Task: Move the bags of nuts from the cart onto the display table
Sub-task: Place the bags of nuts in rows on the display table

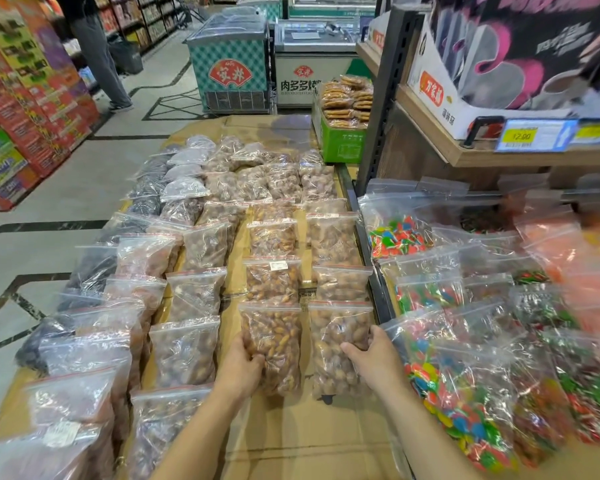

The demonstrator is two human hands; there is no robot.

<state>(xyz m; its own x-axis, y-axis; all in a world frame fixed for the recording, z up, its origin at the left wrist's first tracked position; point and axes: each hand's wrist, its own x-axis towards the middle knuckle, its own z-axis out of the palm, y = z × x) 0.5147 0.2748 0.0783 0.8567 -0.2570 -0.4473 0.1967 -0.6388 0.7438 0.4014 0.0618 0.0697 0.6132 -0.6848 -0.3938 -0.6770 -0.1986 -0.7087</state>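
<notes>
Head view, key relation: two bags lie side by side near the near edge of the table [291, 438], one in each hand, so each only needs easing forward into its own column.
Long axis: both bags run straight away from the person, zip seals at the far end and bottoms toward the near edge.
Left grip [243, 368]: fingers curled round the left edge of the amber-nut bag [274, 334], low on its length.
Right grip [371, 355]: thumb and fingers clamped on the right edge of the pale-nut bag [336, 327], about mid-length.
Nearer hand: each is already on its own bag, with no reach across.
Amber-nut bag, look: clear zip bag with a red seal line, packed with long glossy brown nuts.
Pale-nut bag, look: the same clear bag, holding rounder, duller tan nuts; it looks soft and shifty.
Place: the near ends of the two rightmost columns, on bare cardboard.
Step, judged: setting down and squaring up.
Neighbours: rows of bagged nuts [194, 296] lie to the left and ahead; candy bags [465, 393] lie just past the right edge.
Cart: not in view.
</notes>
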